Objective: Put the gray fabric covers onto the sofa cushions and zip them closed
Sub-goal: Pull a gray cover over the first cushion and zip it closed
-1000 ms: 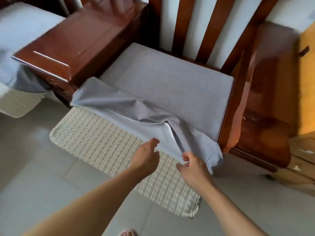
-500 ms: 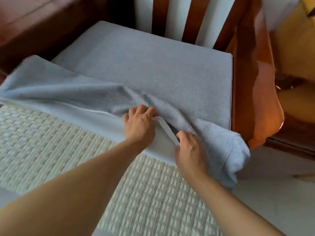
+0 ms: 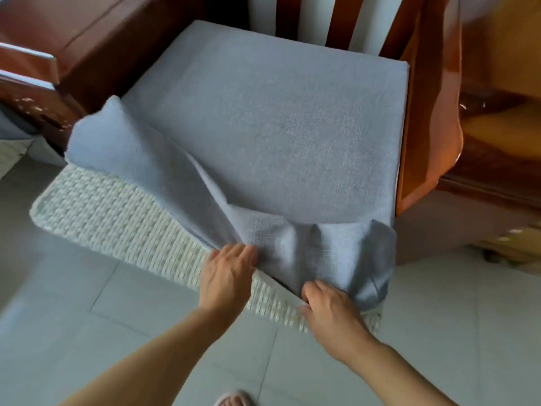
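Observation:
A gray fabric cover is pulled over a cushion that lies on the wooden sofa seat. Its loose open end hangs rumpled over the seat's front edge, and a slack corner sticks up at the left. My left hand grips the hanging edge of the cover with curled fingers. My right hand pinches the same edge lower down and to the right, where a pale strip of the opening shows. No zipper pull is visible.
The sofa's wooden armrests stand on both sides, one at the left and one at the right, with back slats behind. A white woven mat lies on the tiled floor under the cover's end. My slippered foot shows at the bottom.
Both hands went from reaching empty to gripping the cover's open edge, then drew it down over the seat's front. The camera moved closer, then back.

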`<state>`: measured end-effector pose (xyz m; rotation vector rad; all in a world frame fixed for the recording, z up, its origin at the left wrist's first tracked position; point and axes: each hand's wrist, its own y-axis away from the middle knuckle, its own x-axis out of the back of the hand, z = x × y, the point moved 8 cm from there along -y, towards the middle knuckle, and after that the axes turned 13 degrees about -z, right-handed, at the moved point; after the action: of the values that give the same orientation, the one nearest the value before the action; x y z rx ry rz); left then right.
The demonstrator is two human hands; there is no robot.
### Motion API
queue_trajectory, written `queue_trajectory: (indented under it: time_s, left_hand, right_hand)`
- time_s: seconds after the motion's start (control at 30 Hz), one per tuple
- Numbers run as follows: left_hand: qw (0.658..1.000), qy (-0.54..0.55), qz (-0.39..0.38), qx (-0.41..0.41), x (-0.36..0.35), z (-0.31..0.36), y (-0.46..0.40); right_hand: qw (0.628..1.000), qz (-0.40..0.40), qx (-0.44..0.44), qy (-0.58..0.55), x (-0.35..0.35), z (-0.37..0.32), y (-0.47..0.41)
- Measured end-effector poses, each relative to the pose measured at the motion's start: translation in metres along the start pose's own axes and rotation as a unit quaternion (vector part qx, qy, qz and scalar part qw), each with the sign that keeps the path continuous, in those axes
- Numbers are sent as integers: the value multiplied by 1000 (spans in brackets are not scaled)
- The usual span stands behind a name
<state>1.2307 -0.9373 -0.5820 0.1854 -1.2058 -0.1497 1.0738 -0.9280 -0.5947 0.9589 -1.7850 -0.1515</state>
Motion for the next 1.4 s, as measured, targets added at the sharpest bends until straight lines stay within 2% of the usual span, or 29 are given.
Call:
queue_trajectory:
  time_s: [0.1, 0.23, 0.43, 0.57, 0.63, 0.77, 0.87, 1.03, 1.2, 1.3, 1.4]
  left_hand:
    - [999, -42, 11, -14, -16, 10, 35]
    - [994, -77, 46, -61, -30, 57, 61]
    - [997, -32, 19, -63, -68, 103, 61]
    - [996, -51, 26, -62, -72, 102, 58]
    - [995, -51, 29, -78, -73, 104, 58]
    - [993, -52, -23, -99, -82, 116, 53]
    - [989, -58, 18, -136, -84, 133, 59]
    - [984, -66, 99, -133, -101, 129, 77]
    - [984, -90, 73, -137, -123, 112, 83]
    - [988, -88, 61, -113, -124, 107, 81]
    - [995, -43, 55, -66, -130, 99, 89]
  right_hand:
    - [997, 20, 49, 62, -9, -8, 23]
    - [996, 9, 66, 59, -17, 1, 42]
    - [966, 155, 70, 195, -12, 33, 62]
    - [936, 270, 37, 221, 0, 52, 63]
    - [923, 304, 52, 229, -5, 52, 68]
    - [920, 341, 83, 176, -24, 61, 96]
    - [921, 346, 96, 151, -42, 65, 110]
    - [915, 358, 112, 145, -62, 66, 107]
    - [930, 308, 106, 173, -87, 62, 86]
    - [930, 284, 111, 206, -91, 59, 77]
    - [938, 265, 122, 187, -96, 68, 83]
